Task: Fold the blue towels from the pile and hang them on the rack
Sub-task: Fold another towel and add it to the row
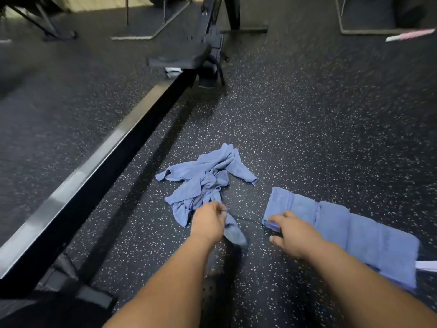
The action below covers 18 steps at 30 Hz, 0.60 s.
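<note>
Two grips: your left hand (pixel 208 223) pinches crumpled towel (pixel 203 178), centre; right hand (pixel 294 234) clutches flat towel (pixel 369 235) corner, lower right.

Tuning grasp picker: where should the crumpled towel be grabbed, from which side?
By the loose tail trailing toward the person, from the near side. The crumpled towel is bunched in the middle; that tail sticks out free, where the left hand pinches it.
</note>
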Tool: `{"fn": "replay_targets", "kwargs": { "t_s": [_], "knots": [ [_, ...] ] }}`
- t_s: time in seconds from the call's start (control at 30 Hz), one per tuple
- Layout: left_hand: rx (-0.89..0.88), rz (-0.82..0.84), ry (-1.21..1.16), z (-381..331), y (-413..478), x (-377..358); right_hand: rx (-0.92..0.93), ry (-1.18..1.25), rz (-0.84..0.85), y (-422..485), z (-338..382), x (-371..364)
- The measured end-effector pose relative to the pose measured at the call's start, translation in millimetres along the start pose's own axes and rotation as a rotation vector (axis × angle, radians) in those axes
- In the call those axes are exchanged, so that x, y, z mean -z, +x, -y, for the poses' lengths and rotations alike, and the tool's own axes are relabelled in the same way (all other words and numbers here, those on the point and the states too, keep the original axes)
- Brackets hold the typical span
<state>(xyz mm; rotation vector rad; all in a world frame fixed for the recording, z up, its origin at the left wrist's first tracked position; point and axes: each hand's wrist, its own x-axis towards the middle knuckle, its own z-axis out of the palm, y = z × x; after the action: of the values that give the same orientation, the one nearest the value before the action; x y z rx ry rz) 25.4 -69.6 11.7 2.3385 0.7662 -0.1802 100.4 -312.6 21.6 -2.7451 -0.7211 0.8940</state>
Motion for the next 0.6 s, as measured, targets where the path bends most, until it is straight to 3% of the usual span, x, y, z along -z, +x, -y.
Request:
{"fn": "replay_targets", "kwargs": {
  "t_s": [0.17,0.6],
  "knots": [
    [-0.219,-0.083,-0.193,-61,-36,68,0.092,-0.039,-0.03,-51,25,63],
    [-0.673,-0.142,-0.724,-191,-186,184,0.25,0.436,-0.655,-228,71,160]
  ]
}}
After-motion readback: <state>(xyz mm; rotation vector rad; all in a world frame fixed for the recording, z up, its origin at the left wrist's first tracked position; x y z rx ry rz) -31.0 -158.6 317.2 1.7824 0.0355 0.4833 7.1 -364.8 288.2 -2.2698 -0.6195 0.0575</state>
